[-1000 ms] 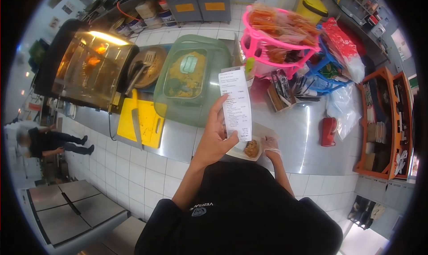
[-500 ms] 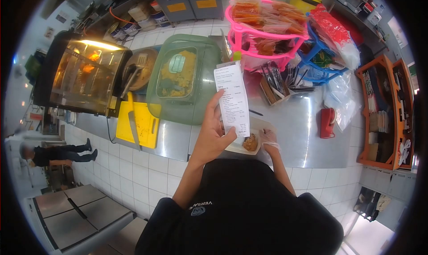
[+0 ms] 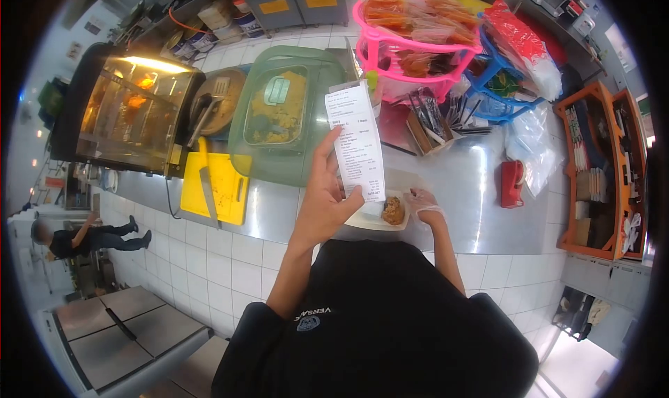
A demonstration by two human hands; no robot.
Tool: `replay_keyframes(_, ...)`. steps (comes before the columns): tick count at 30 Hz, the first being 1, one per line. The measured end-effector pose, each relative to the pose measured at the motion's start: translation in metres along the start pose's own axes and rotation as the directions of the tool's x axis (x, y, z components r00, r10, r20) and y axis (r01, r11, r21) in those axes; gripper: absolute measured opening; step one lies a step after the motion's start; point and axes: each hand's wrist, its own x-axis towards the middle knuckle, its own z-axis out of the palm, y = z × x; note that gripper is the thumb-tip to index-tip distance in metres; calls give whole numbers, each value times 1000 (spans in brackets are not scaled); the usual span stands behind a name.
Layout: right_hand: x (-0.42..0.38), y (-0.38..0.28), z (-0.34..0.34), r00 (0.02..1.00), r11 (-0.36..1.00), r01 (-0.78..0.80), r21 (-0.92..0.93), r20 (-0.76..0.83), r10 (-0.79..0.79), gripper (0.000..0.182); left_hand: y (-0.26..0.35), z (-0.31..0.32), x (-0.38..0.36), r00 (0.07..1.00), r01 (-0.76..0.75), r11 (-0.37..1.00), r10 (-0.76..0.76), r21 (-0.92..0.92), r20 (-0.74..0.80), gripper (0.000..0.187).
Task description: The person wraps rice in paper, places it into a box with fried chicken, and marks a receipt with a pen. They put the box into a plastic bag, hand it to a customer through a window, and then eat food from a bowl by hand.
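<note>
My left hand (image 3: 324, 192) holds a long printed receipt (image 3: 357, 147) upright, the thumb across its lower front and the fingers behind it. Partly covered by the receipt and this hand, an open paper food box (image 3: 373, 222) rests on the steel counter. A brown piece of fried chicken (image 3: 392, 211) sits in its right part. My right hand (image 3: 424, 206), in a clear plastic glove, is at the box's right edge with bent fingers closed on the rim.
To the left are a green lidded tub (image 3: 244, 165), a yellow cutting board (image 3: 226, 196) with a knife (image 3: 206, 182), and a lit glass warmer (image 3: 132, 112). Pink (image 3: 418, 46) and blue baskets (image 3: 491, 88) stand behind, with a red tape dispenser (image 3: 511, 183) at right. A person (image 3: 77, 238) stands far left.
The receipt and my left hand have shifted slightly up and left. My right hand and the food box sit a little farther from my body, and more of the chicken shows.
</note>
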Motion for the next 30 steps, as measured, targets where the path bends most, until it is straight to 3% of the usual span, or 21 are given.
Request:
replay_keyframes(1, -3, 4, 4, 999, 999, 37, -18, -39, -38, 43, 0, 1, 0, 1000, 4, 1000, -4, -27, 1, 91)
replay_keyframes(4, 1, 0, -9, 995, 995, 36, -96, 100, -27, 45, -1, -1, -1, 1000, -15, 1000, 15, 1, 13, 91)
replay_keyframes(7, -11, -29, -41, 959, 990, -81, -113, 262, 108, 40, -1, -7, 0, 999, -28, 999, 26, 41, 45, 89)
replay_keyframes(9, -15, -25, -51, 956, 995, 44, -90, 294, -15, 37, 0, -9, 0, 998, -38, 998, 35, 45, 56, 89)
replay_keyframes(11, -13, -13, -56, 942, 993, 68, 95, 320, -95, 35, 1, -11, 2, 997, -48, 998, 45, 52, 66, 89)
replay_keyframes(13, -4, 18, -63, 940, 901, -21, 433, 316, -130, 37, 2, -8, 1, 998, -56, 998, 55, 36, 43, 89)
replay_keyframes(16, 18, 36, -104, 976, 931, 160, 327, 89, -199, 33, -1, -5, -2, 999, -49, 998, 48, 30, 15, 90)
replay_keyframes(18, 31, 19, -149, 995, 984, 17, 178, -101, 1, 39, 1, -2, -3, 1000, -20, 999, 19, 43, 7, 90)
replay_keyframes(19, 25, -4, -175, 975, 999, -33, 16, -219, 35, 33, 4, -2, -5, 1000, 19, 998, -19, 58, 3, 89)
replay_keyframes(22, 44, -11, -227, 846, 895, -199, -399, -532, -49, 29, 9, -1, -3, 1000, 29, 996, -29, 85, -7, 89)
replay_keyframes(26, 92, 21, -267, 730, 882, -370, -292, -679, 82, 25, 10, -2, -4, 999, 3, 992, 3, 125, -49, 90)
replay_keyframes(27, 112, 50, -266, 754, 932, -286, -222, -653, 76, 26, 9, -3, -5, 998, 10, 991, -2, 136, -55, 90)
replay_keyframes(28, 136, 95, -268, 814, 1000, -19, -12, -581, 9, 27, 8, -4, -7, 997, 18, 989, -7, 145, -72, 90)
replay_keyframes(29, 156, 131, -267, 874, 907, 257, 332, -480, -72, 29, 8, -7, -8, 997, 32, 989, -21, 142, -80, 90)
replay_keyframes(30, 168, 142, -265, 877, 881, 334, 334, -454, -160, 38, 6, -10, -9, 995, 50, 990, -38, 132, -96, 89)
